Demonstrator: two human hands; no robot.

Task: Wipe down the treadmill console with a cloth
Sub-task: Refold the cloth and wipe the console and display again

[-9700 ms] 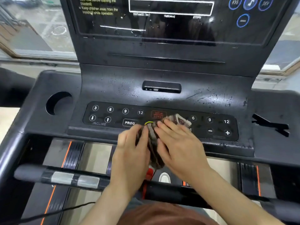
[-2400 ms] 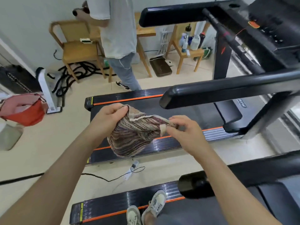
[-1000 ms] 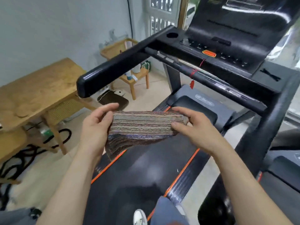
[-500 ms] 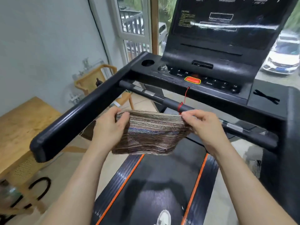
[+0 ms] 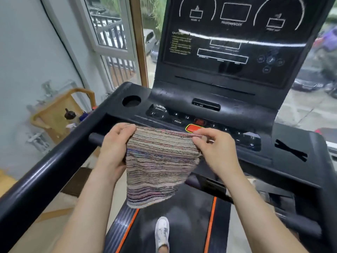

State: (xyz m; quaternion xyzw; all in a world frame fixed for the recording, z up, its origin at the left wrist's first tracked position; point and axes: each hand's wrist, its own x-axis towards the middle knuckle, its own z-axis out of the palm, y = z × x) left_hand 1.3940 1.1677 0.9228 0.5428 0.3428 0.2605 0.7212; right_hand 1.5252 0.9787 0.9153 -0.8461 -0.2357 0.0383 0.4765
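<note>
Item: striped cloth (image 5: 160, 161), top corners pinched by left hand (image 5: 114, 148) & right hand (image 5: 217, 152) fingers, hanging below them, console (image 5: 206, 123) just beyond; risk est.: fingers drag cloth over red stop button (image 5: 193, 128) & keys, pressing one.

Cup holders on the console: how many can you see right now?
1. A round cup holder sits at the console's left end, beside the button panel. The right end shows only a cross-shaped slot; nothing else looks like a holder, though the cloth hides part of the front edge.
</note>
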